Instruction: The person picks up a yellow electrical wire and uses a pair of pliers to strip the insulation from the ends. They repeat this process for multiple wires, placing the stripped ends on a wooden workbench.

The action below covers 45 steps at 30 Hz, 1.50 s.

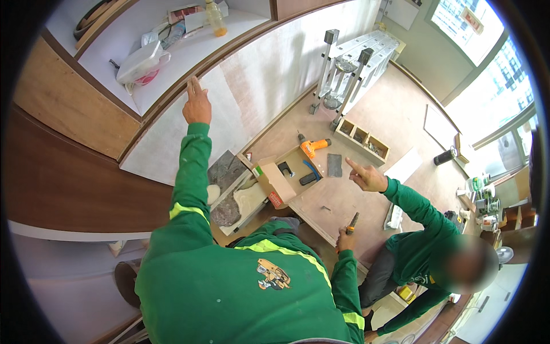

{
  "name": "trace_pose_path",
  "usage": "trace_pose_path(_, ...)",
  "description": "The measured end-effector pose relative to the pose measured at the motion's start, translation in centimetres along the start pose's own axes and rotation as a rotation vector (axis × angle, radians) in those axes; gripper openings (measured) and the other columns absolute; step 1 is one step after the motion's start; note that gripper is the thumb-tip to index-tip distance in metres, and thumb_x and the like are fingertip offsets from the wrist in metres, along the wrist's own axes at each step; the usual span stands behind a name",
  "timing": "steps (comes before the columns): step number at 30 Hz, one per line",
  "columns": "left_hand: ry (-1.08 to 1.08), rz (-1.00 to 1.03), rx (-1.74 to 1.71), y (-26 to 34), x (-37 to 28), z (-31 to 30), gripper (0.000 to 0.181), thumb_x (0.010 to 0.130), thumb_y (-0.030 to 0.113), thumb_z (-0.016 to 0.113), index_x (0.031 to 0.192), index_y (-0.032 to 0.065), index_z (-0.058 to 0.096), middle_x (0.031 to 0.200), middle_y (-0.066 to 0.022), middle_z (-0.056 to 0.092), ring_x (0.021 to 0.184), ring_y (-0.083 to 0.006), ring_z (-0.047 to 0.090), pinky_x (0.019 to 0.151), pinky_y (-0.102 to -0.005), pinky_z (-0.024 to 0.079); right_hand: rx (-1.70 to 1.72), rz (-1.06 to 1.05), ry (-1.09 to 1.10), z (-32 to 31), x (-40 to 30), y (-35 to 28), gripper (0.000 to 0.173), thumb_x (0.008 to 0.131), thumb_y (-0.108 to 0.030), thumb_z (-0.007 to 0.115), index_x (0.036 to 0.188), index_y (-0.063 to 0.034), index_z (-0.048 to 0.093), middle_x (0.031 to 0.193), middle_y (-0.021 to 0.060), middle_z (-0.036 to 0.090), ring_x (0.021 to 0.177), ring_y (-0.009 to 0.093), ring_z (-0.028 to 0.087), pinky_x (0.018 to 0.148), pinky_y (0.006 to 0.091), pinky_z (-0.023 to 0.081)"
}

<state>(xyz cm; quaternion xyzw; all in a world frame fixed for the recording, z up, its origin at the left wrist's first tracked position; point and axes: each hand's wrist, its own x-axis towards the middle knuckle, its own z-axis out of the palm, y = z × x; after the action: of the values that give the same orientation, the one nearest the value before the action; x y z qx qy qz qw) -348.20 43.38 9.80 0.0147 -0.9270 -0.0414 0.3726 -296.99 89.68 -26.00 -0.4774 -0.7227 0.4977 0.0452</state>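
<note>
My left hand (197, 102) reaches up and rests its extended fingers at the brown lower edge of a wall cabinet (180, 92), holding nothing. My right hand (346, 241) is closed round a hand tool (353, 221) with a black and orange body, perhaps pliers or a knife, over the edge of the work surface. Near it lies a small metal piece (326, 208). Beyond are an open cardboard box (279, 182) with black and blue items, an orange cordless drill (316, 146) and a dark grey flat pad (334, 165).
A co-worker's hand (365, 175) points over the surface from the right. A wooden compartment box (365, 142) holds small hardware; an aluminium folding ladder (343, 73) lies behind. On the cabinet shelf are a plastic container (139, 64) and a bottle (215, 19). A tray of pale compound (249, 202) sits near me.
</note>
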Motion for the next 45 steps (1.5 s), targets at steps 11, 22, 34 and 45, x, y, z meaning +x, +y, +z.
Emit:
trace_pose_path(11,-0.176,-0.008,-0.029,8.1,5.8,9.2,0.049,0.1,0.012,0.046,0.148,0.0031,0.046,0.157,-0.0197,0.046,0.086,-0.0361,0.075,0.074,-0.048,0.061,0.23,0.197,-0.112,-1.1,-5.5,-7.0,0.018,0.093,-0.016,0.07,0.088,-0.0072,0.055,0.059,0.0035,0.054,0.043,0.016,0.053,0.04,0.0345,0.042)
trace_pose_path(22,-1.338,0.523,-0.605,18.5,-28.4,7.8,0.043,0.095,0.038,0.067,0.127,0.0094,0.07,0.124,-0.0229,0.07,0.116,-0.0396,0.066,0.101,-0.048,0.052,-0.152,0.106,-0.079,-2.4,-4.5,-4.9,0.051,0.084,-0.038,0.072,0.098,0.0107,0.07,0.098,0.037,0.069,0.1,0.051,0.069,0.087,0.0545,0.053)
trace_pose_path(34,-1.398,1.042,-0.952,38.9,-39.8,-5.3,0.049,0.096,0.05,0.067,0.127,0.013,0.07,0.118,-0.0151,0.07,0.109,-0.0373,0.067,0.091,-0.0477,0.054,-0.413,0.286,-0.199,-5.8,-6.0,-6.3,0.045,0.091,-0.037,0.068,0.111,0.003,0.074,0.113,0.029,0.071,0.107,0.046,0.069,0.095,0.0525,0.054)
trace_pose_path(45,-1.441,1.038,-0.837,41.4,-46.7,1.6,0.038,0.094,0.044,0.064,0.111,0.0101,0.074,0.106,-0.019,0.073,0.102,-0.0416,0.068,0.088,-0.0523,0.054,-0.56,0.48,-0.194,-6.2,-6.7,-9.2,0.042,0.093,-0.034,0.064,0.126,-0.0082,0.067,0.136,0.0189,0.065,0.131,0.038,0.059,0.107,0.0604,0.043)
